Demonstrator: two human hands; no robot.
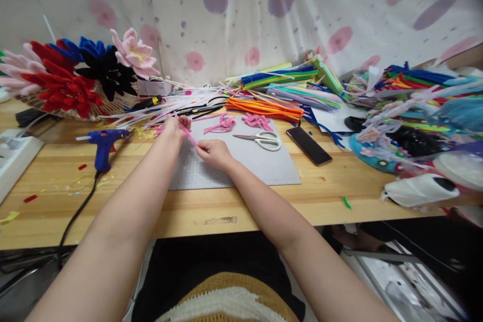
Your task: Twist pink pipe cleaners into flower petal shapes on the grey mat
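Observation:
A pink pipe cleaner (188,134) runs slanting between my two hands above the grey cutting mat (241,166). My left hand (176,128) is closed on its upper end, near the mat's left edge. Lower and to the right, my right hand (213,154) pinches the other end between thumb and fingers. Bent pink pipe-cleaner pieces (222,124) lie on the mat beyond my hands, with another bent pink bundle (257,121) beside them. Scissors with pale handles (268,141) rest on the mat to the right of my right hand.
A blue glue gun (103,148) stands on the left, its cord trailing over the table edge. Fuzzy flowers (68,88) fill the back left. Orange pipe cleaners (264,108) and other bundles line the back. A phone (308,145) lies right of the mat; craft supplies crowd the far right.

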